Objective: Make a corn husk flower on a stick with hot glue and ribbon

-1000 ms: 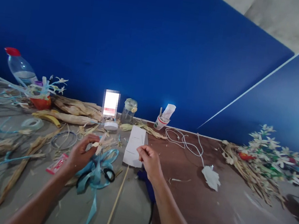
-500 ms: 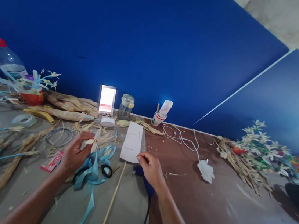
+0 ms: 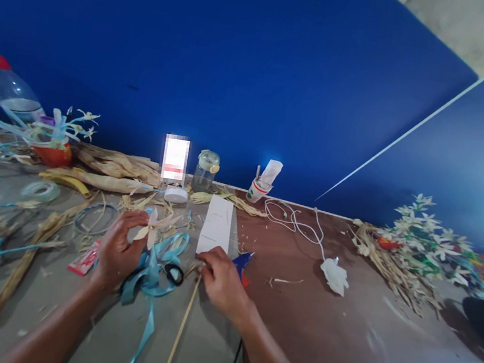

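My left hand (image 3: 118, 253) is closed, pinching a pale, dried-husk flower (image 3: 152, 231) between thumb and fingertips. Just right of it lies a tangle of light blue ribbon (image 3: 151, 283), with a black ring-shaped handle (image 3: 173, 274) on top. My right hand (image 3: 224, 282) reaches over the lower edge of a white card (image 3: 216, 226), fingers curled together. Anything in its fingertips is too small or hidden to make out. Below the fingertips a thin wooden stick (image 3: 180, 332) lies on the table. A blue tool (image 3: 242, 261) with a red part shows partly behind that hand.
At the back stand a lidded clear jar (image 3: 206, 173) and a paper cup (image 3: 259, 190). A white cable (image 3: 294, 222) lies right of them. White flowers (image 3: 432, 238) are at far right, dried husks (image 3: 113, 163) and a red-capped bottle (image 3: 15, 92) at left.
My right hand has moved left and slightly down, from the card's lower right corner to its bottom edge by the stick. The flower in my left hand now faces the camera more.
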{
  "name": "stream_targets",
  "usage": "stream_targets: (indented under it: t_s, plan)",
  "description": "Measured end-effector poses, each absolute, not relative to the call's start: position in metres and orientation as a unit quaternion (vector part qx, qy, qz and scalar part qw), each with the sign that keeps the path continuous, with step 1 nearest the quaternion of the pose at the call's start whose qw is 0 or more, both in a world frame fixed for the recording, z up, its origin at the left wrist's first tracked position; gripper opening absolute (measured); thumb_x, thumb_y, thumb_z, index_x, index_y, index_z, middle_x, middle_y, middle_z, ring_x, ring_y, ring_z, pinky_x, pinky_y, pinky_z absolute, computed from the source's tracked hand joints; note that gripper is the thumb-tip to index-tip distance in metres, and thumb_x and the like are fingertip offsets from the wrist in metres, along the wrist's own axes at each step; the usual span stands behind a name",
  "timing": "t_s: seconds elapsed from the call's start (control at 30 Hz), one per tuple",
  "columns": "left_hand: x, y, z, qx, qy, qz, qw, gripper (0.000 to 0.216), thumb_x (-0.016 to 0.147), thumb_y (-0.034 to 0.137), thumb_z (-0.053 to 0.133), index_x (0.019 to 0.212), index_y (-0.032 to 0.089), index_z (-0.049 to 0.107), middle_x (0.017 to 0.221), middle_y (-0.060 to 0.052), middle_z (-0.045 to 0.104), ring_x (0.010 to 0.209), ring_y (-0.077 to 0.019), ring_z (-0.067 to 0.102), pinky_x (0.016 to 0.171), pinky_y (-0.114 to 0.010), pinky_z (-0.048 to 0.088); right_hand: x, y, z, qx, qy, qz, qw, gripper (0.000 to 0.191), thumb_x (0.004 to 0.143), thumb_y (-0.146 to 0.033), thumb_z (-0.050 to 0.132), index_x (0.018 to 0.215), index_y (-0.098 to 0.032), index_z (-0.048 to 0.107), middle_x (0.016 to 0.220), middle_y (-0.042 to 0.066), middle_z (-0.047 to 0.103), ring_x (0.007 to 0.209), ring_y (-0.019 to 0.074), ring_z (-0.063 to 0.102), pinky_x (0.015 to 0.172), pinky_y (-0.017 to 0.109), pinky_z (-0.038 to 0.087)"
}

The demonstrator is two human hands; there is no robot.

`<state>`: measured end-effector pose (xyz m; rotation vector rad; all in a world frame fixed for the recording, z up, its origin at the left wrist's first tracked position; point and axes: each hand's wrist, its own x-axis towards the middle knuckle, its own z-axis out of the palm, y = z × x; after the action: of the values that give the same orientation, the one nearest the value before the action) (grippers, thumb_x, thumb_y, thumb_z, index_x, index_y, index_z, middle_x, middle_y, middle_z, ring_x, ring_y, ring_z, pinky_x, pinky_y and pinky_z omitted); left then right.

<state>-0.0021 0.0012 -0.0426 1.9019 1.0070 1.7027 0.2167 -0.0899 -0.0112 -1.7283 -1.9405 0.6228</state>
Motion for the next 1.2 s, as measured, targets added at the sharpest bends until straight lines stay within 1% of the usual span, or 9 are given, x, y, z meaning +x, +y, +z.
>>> stream_targets:
  t_s: [0.07, 0.13, 0.2, 0.27, 0.53, 0.7, 0.83, 1.03, 1.2]
  plan:
    - [-0.002, 0.002, -0.041, 0.665, 0.37, 0.621, 0.19, 0.013, 0.076, 0.015, 0.055, 0.088, 0.02, 0.057, 0.094, -0.004, 0.059, 0.092, -0.0183, 0.057, 0.083, -0.035, 0.047, 0.204, -0.086, -0.013, -0.627, -0.749, 0.181, 0.116, 0.03, 0.079, -0.011, 0.048, 0.105, -0.021, 0.062, 0.108, 0.008, 0.054, 0.081, 0.0175, 0.06, 0.073, 0.028, 0.045]
    - [-0.003, 0.003, -0.041, 0.651, 0.38, 0.633, 0.177, 0.01, 0.077, 0.017, 0.055, 0.086, 0.02, 0.056, 0.093, -0.004, 0.059, 0.091, -0.0176, 0.058, 0.081, -0.034, 0.047, 0.197, -0.082, -0.015, -0.624, -0.77, 0.131, 0.018, 0.027, 0.078, -0.012, 0.048, 0.101, -0.02, 0.062, 0.109, 0.01, 0.052, 0.077, 0.0181, 0.059, 0.068, 0.03, 0.044]
    - [-0.004, 0.005, -0.042, 0.645, 0.382, 0.64, 0.169, 0.008, 0.078, 0.018, 0.055, 0.086, 0.02, 0.056, 0.092, -0.004, 0.06, 0.09, -0.0173, 0.058, 0.081, -0.034, 0.047, 0.194, -0.077, -0.017, -0.617, -0.78, 0.094, -0.039, 0.023, 0.078, -0.011, 0.048, 0.094, -0.017, 0.063, 0.106, 0.011, 0.052, 0.077, 0.0195, 0.059, 0.066, 0.031, 0.043]
    - [-0.005, 0.006, -0.044, 0.642, 0.383, 0.64, 0.176, 0.009, 0.077, 0.019, 0.056, 0.086, 0.021, 0.055, 0.092, -0.004, 0.06, 0.09, -0.0173, 0.058, 0.082, -0.034, 0.047, 0.195, -0.074, -0.018, -0.61, -0.786, 0.076, -0.064, 0.022, 0.079, -0.011, 0.046, 0.093, -0.015, 0.063, 0.103, 0.012, 0.053, 0.078, 0.0203, 0.059, 0.067, 0.032, 0.043]
    - [-0.005, 0.006, -0.046, 0.644, 0.381, 0.639, 0.176, 0.011, 0.077, 0.017, 0.055, 0.087, 0.021, 0.056, 0.093, -0.005, 0.06, 0.091, -0.0172, 0.058, 0.082, -0.034, 0.047, 0.211, -0.074, -0.003, -0.599, -0.797, 0.07, -0.027, 0.025, 0.082, -0.012, 0.044, 0.098, -0.017, 0.063, 0.106, 0.011, 0.053, 0.082, 0.0197, 0.057, 0.072, 0.031, 0.04]
    - [-0.005, 0.006, -0.046, 0.663, 0.391, 0.62, 0.151, 0.012, 0.078, 0.014, 0.053, 0.088, 0.019, 0.055, 0.092, -0.006, 0.06, 0.09, -0.0172, 0.058, 0.083, -0.034, 0.046, 0.217, -0.06, 0.004, -0.603, -0.783, 0.117, 0.099, 0.026, 0.085, -0.016, 0.046, 0.105, -0.019, 0.061, 0.106, 0.007, 0.056, 0.09, 0.0174, 0.055, 0.082, 0.027, 0.038]
    - [-0.005, 0.006, -0.045, 0.663, 0.401, 0.618, 0.134, 0.011, 0.077, 0.014, 0.053, 0.087, 0.018, 0.055, 0.092, -0.006, 0.061, 0.09, -0.0172, 0.058, 0.082, -0.034, 0.046, 0.218, -0.03, 0.002, -0.642, -0.744, 0.086, 0.166, 0.022, 0.085, -0.016, 0.046, 0.101, -0.017, 0.062, 0.097, 0.007, 0.062, 0.093, 0.0176, 0.053, 0.084, 0.027, 0.037]
    - [-0.007, 0.01, -0.048, 0.648, 0.391, 0.643, 0.117, 0.011, 0.076, 0.015, 0.056, 0.086, 0.018, 0.056, 0.091, -0.005, 0.062, 0.088, -0.0176, 0.059, 0.079, -0.033, 0.048, 0.204, 0.012, -0.003, -0.617, -0.776, 0.085, 0.1, 0.025, 0.086, -0.02, 0.04, 0.09, -0.02, 0.065, 0.089, 0.005, 0.065, 0.085, 0.0165, 0.057, 0.076, 0.025, 0.038]
    - [-0.007, 0.011, -0.05, 0.625, 0.4, 0.659, 0.119, 0.014, 0.075, 0.016, 0.059, 0.089, 0.019, 0.057, 0.091, -0.005, 0.062, 0.089, -0.0175, 0.06, 0.079, -0.033, 0.05, 0.182, 0.031, -0.013, -0.61, -0.787, 0.063, 0.068, 0.025, 0.082, -0.021, 0.045, 0.1, -0.02, 0.063, 0.101, 0.008, 0.062, 0.095, 0.0201, 0.055, 0.08, 0.03, 0.039]
